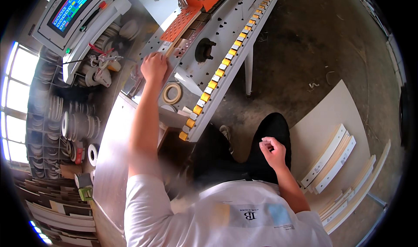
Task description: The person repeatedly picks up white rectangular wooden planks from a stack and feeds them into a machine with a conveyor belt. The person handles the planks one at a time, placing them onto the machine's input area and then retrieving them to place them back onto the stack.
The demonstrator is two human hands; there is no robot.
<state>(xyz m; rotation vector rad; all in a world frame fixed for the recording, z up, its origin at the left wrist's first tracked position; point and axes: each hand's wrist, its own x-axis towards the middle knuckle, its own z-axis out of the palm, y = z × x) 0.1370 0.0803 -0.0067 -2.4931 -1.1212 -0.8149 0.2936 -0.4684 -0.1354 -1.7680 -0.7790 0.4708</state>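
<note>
The plate is orange, the rollers alternately yellow and white.

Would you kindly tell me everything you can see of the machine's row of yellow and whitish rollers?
The roller row is a long, straight line of small, plastic-looking cylinders, alternating yellow and whitish, set along a grey, metal-looking rail. It runs diagonally from near the person's legs to the picture's top edge. The left hand and right hand are both apart from it.
</note>
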